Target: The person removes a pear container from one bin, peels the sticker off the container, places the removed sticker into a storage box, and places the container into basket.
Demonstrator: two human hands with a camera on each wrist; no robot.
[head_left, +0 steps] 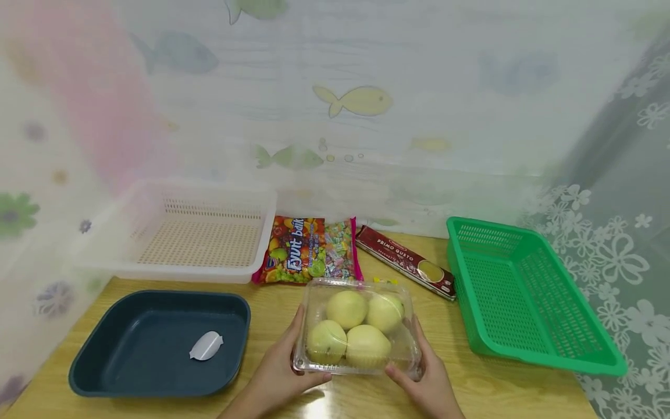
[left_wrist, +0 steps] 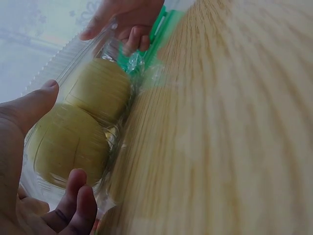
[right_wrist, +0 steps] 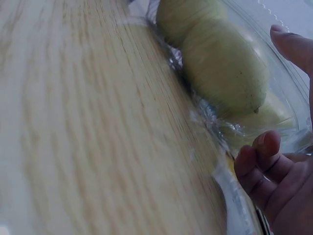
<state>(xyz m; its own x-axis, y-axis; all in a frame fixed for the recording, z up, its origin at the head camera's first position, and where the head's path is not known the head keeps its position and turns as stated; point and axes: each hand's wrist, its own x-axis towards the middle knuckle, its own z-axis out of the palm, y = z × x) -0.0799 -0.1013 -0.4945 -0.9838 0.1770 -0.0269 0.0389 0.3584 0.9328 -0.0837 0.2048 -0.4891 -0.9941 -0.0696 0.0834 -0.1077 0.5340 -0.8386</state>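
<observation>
Fruit box (head_left: 361,326): It is between your hands, near the table (head_left: 487,396), with four pale yellow fruits visible inside; I cannot tell if it touches the wood.
Left hand (head_left: 280,364): Your fingers are bent around its left side and hold it.
Right hand (head_left: 429,375): Your fingers hold the opposite side, likewise half closed.
Baskets and tray: Gripping seems done; releasing seems left. The box is not in the white basket (head_left: 201,241), green basket (head_left: 515,297) or blue tray (head_left: 141,349).
Candy bag (head_left: 295,250): You can read "baik".
Spaghetti pack (head_left: 405,262): It says "PRIMO GUSTO".
</observation>
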